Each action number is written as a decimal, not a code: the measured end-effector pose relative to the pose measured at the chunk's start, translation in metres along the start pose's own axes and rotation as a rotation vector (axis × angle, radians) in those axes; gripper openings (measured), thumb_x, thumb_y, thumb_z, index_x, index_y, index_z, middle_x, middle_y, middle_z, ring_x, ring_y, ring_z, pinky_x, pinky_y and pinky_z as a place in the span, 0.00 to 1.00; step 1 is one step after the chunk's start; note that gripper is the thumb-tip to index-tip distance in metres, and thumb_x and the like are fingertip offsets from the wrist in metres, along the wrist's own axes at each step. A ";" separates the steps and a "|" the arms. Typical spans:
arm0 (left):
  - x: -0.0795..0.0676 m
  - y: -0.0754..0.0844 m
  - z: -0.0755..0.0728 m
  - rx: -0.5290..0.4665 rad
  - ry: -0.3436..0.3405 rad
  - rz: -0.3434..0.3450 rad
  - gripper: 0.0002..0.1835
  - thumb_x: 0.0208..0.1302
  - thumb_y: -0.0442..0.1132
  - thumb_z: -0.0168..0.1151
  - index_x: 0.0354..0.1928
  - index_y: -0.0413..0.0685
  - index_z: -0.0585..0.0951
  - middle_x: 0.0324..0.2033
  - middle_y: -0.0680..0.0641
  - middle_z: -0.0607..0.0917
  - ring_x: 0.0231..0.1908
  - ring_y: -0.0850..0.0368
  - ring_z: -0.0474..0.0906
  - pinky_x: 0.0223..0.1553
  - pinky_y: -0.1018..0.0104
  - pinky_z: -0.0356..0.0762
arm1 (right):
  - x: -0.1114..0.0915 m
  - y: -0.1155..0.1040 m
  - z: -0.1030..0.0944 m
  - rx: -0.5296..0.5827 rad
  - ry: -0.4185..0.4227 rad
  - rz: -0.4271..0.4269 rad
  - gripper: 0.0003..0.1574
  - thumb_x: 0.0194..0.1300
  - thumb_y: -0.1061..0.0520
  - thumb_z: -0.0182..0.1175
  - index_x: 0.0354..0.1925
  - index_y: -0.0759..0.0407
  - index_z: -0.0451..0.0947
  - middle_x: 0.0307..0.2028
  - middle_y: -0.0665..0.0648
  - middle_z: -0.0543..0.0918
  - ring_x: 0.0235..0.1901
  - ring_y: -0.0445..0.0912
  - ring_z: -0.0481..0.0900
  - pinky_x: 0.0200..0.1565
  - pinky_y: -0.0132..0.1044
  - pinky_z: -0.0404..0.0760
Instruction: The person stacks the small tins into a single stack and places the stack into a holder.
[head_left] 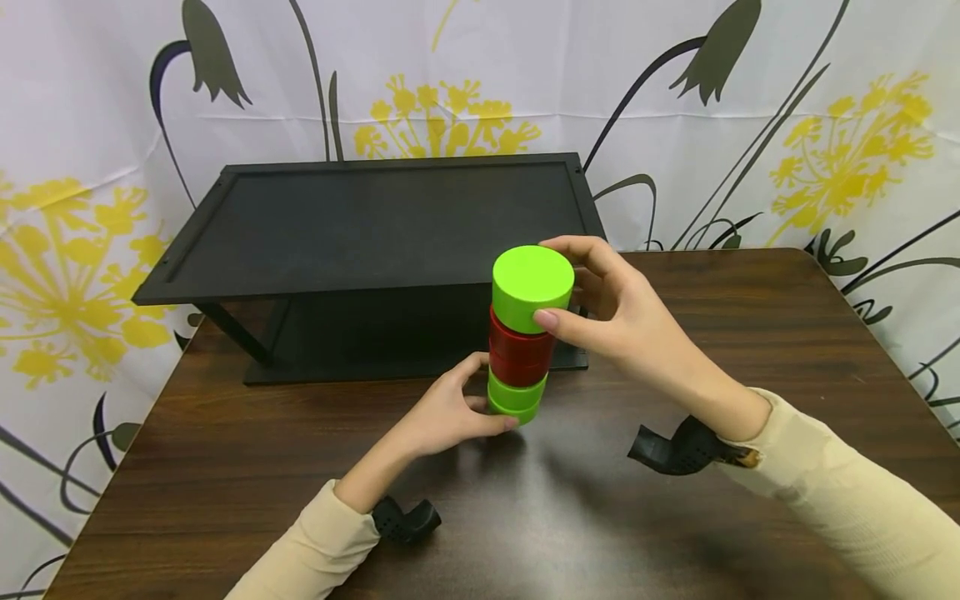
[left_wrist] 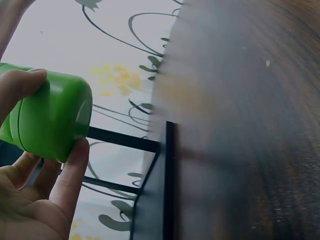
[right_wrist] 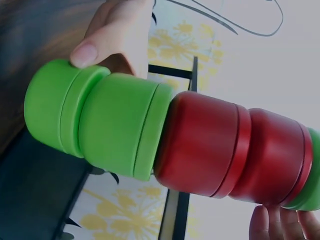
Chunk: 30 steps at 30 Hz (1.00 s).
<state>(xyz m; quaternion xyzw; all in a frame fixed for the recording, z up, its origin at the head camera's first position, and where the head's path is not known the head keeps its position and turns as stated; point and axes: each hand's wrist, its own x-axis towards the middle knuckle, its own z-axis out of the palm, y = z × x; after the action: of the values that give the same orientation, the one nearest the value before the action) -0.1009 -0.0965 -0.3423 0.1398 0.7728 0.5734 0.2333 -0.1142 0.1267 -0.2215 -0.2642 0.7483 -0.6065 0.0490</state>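
Note:
A column of small round lidded jars is held up between both hands, slightly tilted, in front of the black shelf. At its lower end my left hand (head_left: 453,410) pinches the bottom green jar (left_wrist: 52,112), thumb on one side and fingers on the other. Above the lower green part, two red jars (right_wrist: 205,145) form the middle. My right hand (head_left: 618,304) grips the top green jar (head_left: 528,287) with thumb in front and fingers behind. The left wrist view shows the column's base raised off the tabletop.
A black two-level shelf (head_left: 390,221) stands at the back left of the brown wooden table (head_left: 720,333). Behind it hangs a white cloth (head_left: 510,50) printed with yellow and grey flowers. Black straps (head_left: 405,521) are on both wrists.

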 end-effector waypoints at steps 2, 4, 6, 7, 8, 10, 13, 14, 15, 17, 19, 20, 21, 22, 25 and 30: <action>-0.001 0.003 -0.001 -0.005 0.001 0.009 0.35 0.55 0.39 0.70 0.63 0.53 0.64 0.60 0.44 0.71 0.53 0.43 0.81 0.47 0.58 0.84 | 0.002 -0.003 -0.001 0.003 0.005 -0.001 0.34 0.61 0.63 0.63 0.63 0.57 0.64 0.56 0.53 0.73 0.50 0.51 0.78 0.52 0.34 0.82; -0.001 0.006 -0.002 -0.008 0.003 0.021 0.35 0.54 0.39 0.70 0.63 0.53 0.65 0.60 0.44 0.70 0.52 0.44 0.82 0.47 0.59 0.85 | 0.004 -0.006 -0.002 0.012 0.007 -0.004 0.33 0.61 0.62 0.63 0.63 0.57 0.64 0.56 0.53 0.73 0.50 0.51 0.78 0.51 0.34 0.82; -0.002 0.010 -0.004 -0.014 0.005 0.031 0.35 0.54 0.38 0.70 0.63 0.52 0.65 0.60 0.44 0.71 0.51 0.44 0.82 0.46 0.59 0.85 | 0.006 -0.010 -0.003 0.020 0.006 -0.008 0.33 0.61 0.61 0.62 0.63 0.57 0.64 0.56 0.54 0.72 0.50 0.52 0.78 0.51 0.34 0.83; -0.002 0.012 -0.004 -0.017 0.006 0.037 0.34 0.54 0.38 0.70 0.62 0.52 0.65 0.59 0.43 0.71 0.51 0.45 0.82 0.46 0.59 0.85 | 0.007 -0.011 -0.004 0.029 0.006 -0.013 0.33 0.62 0.61 0.62 0.63 0.57 0.64 0.56 0.54 0.72 0.50 0.52 0.78 0.51 0.34 0.83; -0.002 0.014 -0.005 -0.017 0.009 0.043 0.34 0.54 0.37 0.70 0.62 0.52 0.65 0.59 0.43 0.71 0.50 0.45 0.83 0.46 0.60 0.85 | 0.009 -0.013 -0.004 0.033 0.007 -0.018 0.32 0.62 0.61 0.62 0.63 0.57 0.64 0.56 0.55 0.72 0.50 0.52 0.78 0.51 0.33 0.83; -0.002 0.018 -0.006 -0.015 0.017 0.053 0.34 0.54 0.36 0.70 0.62 0.52 0.65 0.58 0.43 0.72 0.50 0.45 0.83 0.45 0.60 0.85 | 0.011 -0.018 -0.006 0.035 0.009 -0.027 0.32 0.62 0.60 0.62 0.63 0.58 0.65 0.56 0.56 0.72 0.51 0.51 0.78 0.52 0.33 0.82; -0.002 0.024 -0.008 -0.010 0.030 0.066 0.34 0.54 0.36 0.70 0.62 0.51 0.65 0.57 0.43 0.73 0.49 0.46 0.83 0.46 0.59 0.85 | 0.015 -0.026 -0.007 0.029 0.016 -0.031 0.31 0.62 0.59 0.62 0.63 0.57 0.65 0.56 0.56 0.73 0.53 0.51 0.77 0.52 0.33 0.81; -0.002 0.027 -0.008 -0.007 0.034 0.066 0.34 0.54 0.36 0.70 0.62 0.51 0.65 0.57 0.43 0.73 0.49 0.46 0.83 0.46 0.60 0.85 | 0.016 -0.028 -0.008 0.017 0.020 -0.027 0.31 0.63 0.58 0.62 0.63 0.56 0.66 0.56 0.56 0.73 0.52 0.50 0.77 0.50 0.32 0.82; -0.002 0.029 -0.009 -0.005 0.036 0.069 0.34 0.54 0.36 0.70 0.62 0.51 0.65 0.57 0.43 0.73 0.49 0.46 0.83 0.46 0.59 0.85 | 0.017 -0.030 -0.009 0.011 0.022 -0.025 0.31 0.63 0.57 0.62 0.63 0.56 0.66 0.56 0.56 0.73 0.53 0.50 0.77 0.49 0.32 0.81; -0.002 0.033 -0.010 0.000 0.041 0.073 0.34 0.54 0.36 0.70 0.62 0.52 0.65 0.57 0.43 0.73 0.49 0.46 0.83 0.47 0.59 0.85 | 0.019 -0.035 -0.010 0.009 0.024 -0.015 0.31 0.63 0.57 0.61 0.63 0.55 0.66 0.56 0.56 0.74 0.53 0.50 0.77 0.48 0.32 0.81; -0.002 0.037 -0.011 0.006 0.048 0.077 0.34 0.55 0.36 0.70 0.63 0.52 0.65 0.57 0.43 0.73 0.49 0.47 0.84 0.47 0.60 0.85 | 0.021 -0.039 -0.011 0.005 0.025 -0.009 0.30 0.63 0.56 0.60 0.63 0.54 0.66 0.56 0.56 0.74 0.54 0.50 0.76 0.49 0.33 0.81; -0.002 0.039 -0.011 0.008 0.053 0.078 0.34 0.55 0.37 0.70 0.63 0.52 0.65 0.57 0.43 0.73 0.48 0.47 0.84 0.47 0.60 0.85 | 0.022 -0.042 -0.011 -0.003 0.025 -0.006 0.30 0.64 0.56 0.59 0.63 0.54 0.65 0.56 0.55 0.74 0.54 0.49 0.76 0.50 0.34 0.81; -0.002 0.041 -0.012 0.012 0.059 0.081 0.34 0.55 0.37 0.70 0.62 0.52 0.65 0.57 0.43 0.73 0.48 0.48 0.84 0.46 0.60 0.85 | 0.023 -0.044 -0.011 -0.002 0.025 -0.005 0.30 0.64 0.56 0.59 0.63 0.54 0.65 0.57 0.55 0.74 0.55 0.49 0.76 0.53 0.35 0.81; -0.003 0.043 -0.013 0.015 0.065 0.081 0.34 0.55 0.37 0.70 0.62 0.52 0.66 0.57 0.43 0.74 0.47 0.49 0.84 0.46 0.61 0.85 | 0.024 -0.047 -0.012 0.002 0.024 -0.001 0.29 0.64 0.56 0.58 0.63 0.54 0.65 0.57 0.56 0.74 0.55 0.49 0.76 0.55 0.36 0.80; -0.003 0.048 -0.015 0.018 0.081 0.085 0.34 0.54 0.38 0.70 0.62 0.52 0.66 0.56 0.43 0.74 0.46 0.50 0.85 0.46 0.62 0.84 | 0.026 -0.052 -0.013 0.007 0.026 0.006 0.29 0.65 0.57 0.57 0.63 0.52 0.66 0.57 0.56 0.74 0.56 0.49 0.76 0.57 0.39 0.79; -0.001 0.053 -0.019 0.018 0.083 0.096 0.34 0.55 0.37 0.70 0.62 0.51 0.66 0.55 0.43 0.74 0.45 0.50 0.85 0.45 0.62 0.84 | 0.031 -0.053 -0.015 0.076 0.017 0.005 0.32 0.63 0.60 0.58 0.64 0.49 0.65 0.57 0.58 0.74 0.58 0.51 0.73 0.59 0.43 0.76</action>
<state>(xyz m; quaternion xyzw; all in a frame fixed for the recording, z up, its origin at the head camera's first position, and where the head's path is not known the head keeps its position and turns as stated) -0.1125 -0.0968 -0.2870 0.1550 0.7793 0.5823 0.1722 -0.1291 0.1191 -0.1606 -0.2550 0.7256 -0.6368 0.0540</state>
